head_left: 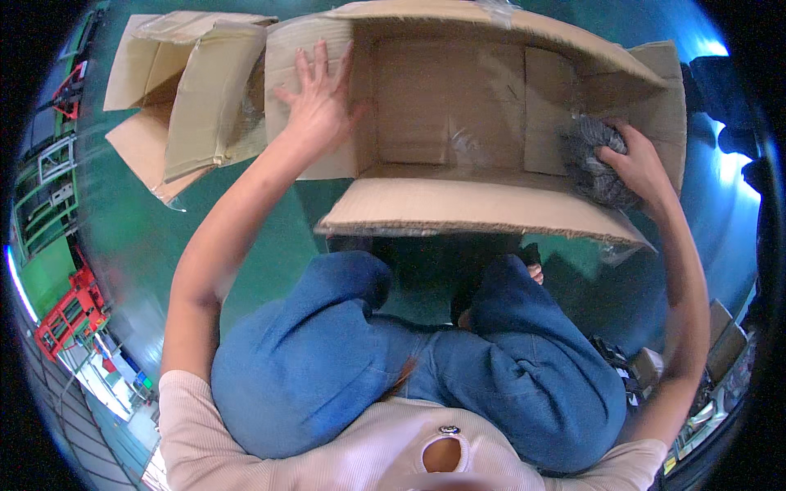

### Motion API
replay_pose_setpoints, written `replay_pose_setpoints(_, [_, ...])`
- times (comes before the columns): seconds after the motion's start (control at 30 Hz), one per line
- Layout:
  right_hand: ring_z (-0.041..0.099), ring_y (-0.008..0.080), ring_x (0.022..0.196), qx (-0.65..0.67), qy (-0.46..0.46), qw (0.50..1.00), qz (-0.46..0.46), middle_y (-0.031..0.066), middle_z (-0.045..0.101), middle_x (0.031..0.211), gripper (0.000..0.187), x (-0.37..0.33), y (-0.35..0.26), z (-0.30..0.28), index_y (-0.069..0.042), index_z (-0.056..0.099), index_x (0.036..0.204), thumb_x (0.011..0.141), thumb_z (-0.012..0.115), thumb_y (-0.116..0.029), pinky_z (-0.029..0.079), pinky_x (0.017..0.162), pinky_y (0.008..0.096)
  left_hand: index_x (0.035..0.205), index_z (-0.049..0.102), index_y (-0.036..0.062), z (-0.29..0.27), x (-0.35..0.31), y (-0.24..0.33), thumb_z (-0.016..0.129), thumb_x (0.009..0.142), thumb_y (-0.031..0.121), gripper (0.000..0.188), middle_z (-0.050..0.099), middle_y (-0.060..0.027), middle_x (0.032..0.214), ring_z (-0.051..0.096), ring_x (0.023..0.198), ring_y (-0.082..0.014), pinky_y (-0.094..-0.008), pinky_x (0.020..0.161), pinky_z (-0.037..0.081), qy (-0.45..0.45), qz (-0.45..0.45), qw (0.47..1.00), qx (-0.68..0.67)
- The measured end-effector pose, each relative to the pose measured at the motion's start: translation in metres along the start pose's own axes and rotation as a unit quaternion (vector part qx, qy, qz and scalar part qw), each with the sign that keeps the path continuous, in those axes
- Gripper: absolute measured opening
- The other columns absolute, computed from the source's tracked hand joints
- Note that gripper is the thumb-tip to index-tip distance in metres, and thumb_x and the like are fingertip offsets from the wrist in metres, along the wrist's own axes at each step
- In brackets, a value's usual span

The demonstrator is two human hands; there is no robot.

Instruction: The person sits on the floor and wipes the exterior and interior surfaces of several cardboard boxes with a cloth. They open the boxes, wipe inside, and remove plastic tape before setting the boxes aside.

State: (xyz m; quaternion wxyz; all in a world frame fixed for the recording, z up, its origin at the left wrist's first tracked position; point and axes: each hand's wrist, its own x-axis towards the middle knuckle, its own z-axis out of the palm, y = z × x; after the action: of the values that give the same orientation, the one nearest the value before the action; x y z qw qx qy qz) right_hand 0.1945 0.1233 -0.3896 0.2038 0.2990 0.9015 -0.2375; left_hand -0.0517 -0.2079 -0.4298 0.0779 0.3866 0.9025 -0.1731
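A dark grey, crumpled bundle [598,159] is gripped at its right side by the right hand [643,164], with the thumb and fingers curled around it; its details are blurred. The bundle is held just to the left of the palm, at the right end of a large, open cardboard box [434,90]. Whether the box is touched by the bundle cannot be told.

The left hand [318,102] is held with its fingers spread wide and nothing is grasped by it; it is laid over the left flap [285,65] of the same box, well apart from the right hand's grip. Between the two hands the box's inside is seen. Left of the spread fingers, a smaller open carton [217,98] is placed on the green floor [139,237]. Below both hands, bent legs in blue jeans [303,360] are shown.
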Motion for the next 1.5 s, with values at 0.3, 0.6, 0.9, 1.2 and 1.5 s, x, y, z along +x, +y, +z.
replay_pose_setpoints(0.3, [0.059, 0.0317, 0.104, -0.169, -0.472, 0.855, -0.133, 0.0181, 0.062, 0.112, 0.058, 0.053, -0.072, -0.002, -0.008, 0.055, 0.122, 0.068, 0.066, -0.026, 0.046, 0.091, 0.0367, 0.147, 0.013, 0.0308, -0.014, 0.083, -0.005, 0.068, 0.077, 0.028, 0.089, 0.019, -0.0223, 0.147, 0.030, 0.129, -0.0435, -0.0684, 0.093, 0.030, 0.065, 0.021, 0.997, -0.048])
replay_pose_setpoints(0.6, [0.057, 0.0336, 0.106, -0.002, -0.144, 0.900, -0.412, 0.0139, 0.059, 0.118, 0.054, 0.167, -0.180, 0.043, -0.014, 0.054, 0.124, 0.074, 0.064, -0.032, 0.047, 0.092, 0.0405, 0.147, 0.010, 0.0299, -0.001, 0.108, -0.007, 0.064, 0.074, 0.011, 0.093, 0.026, -0.0167, 0.145, 0.036, 0.121, -0.0430, -0.0677, 0.094, 0.029, 0.212, 0.090, 0.965, -0.128])
replay_pose_setpoints(0.9, [0.022, 0.0320, 0.137, -0.237, 0.060, 0.910, -0.336, 0.0043, 0.028, 0.148, 0.053, 0.160, -0.152, 0.203, -0.031, 0.041, 0.135, 0.084, 0.056, -0.036, 0.024, 0.104, 0.0623, 0.147, 0.012, 0.0327, 0.005, 0.113, -0.011, 0.058, 0.072, 0.000, 0.093, 0.032, -0.0128, 0.143, 0.032, 0.126, -0.0419, -0.0690, 0.096, 0.026, 0.212, 0.093, 0.962, -0.143])
replay_pose_setpoints(1.2, [0.037, 0.0337, 0.126, -0.136, 0.185, 0.954, -0.192, 0.0102, 0.042, 0.137, 0.040, 0.205, -0.206, 0.202, -0.022, 0.049, 0.128, 0.088, 0.047, -0.028, 0.031, 0.099, 0.0608, 0.147, 0.011, 0.0320, 0.002, 0.117, -0.007, 0.061, 0.071, 0.003, 0.095, 0.035, -0.0122, 0.141, 0.033, 0.125, -0.0406, -0.0651, 0.098, 0.027, 0.213, 0.088, 0.962, -0.145])
replay_pose_setpoints(1.5, [0.041, 0.0341, 0.120, -0.261, 0.188, 0.898, -0.302, 0.0079, 0.045, 0.131, 0.036, 0.179, -0.188, 0.187, -0.024, 0.056, 0.117, 0.082, 0.054, -0.025, 0.040, 0.094, 0.0525, 0.146, 0.015, 0.0333, 0.006, 0.120, -0.003, 0.055, 0.073, -0.002, 0.091, 0.034, -0.0110, 0.142, 0.029, 0.128, -0.0409, -0.0632, 0.102, 0.022, 0.199, 0.069, 0.966, -0.151])
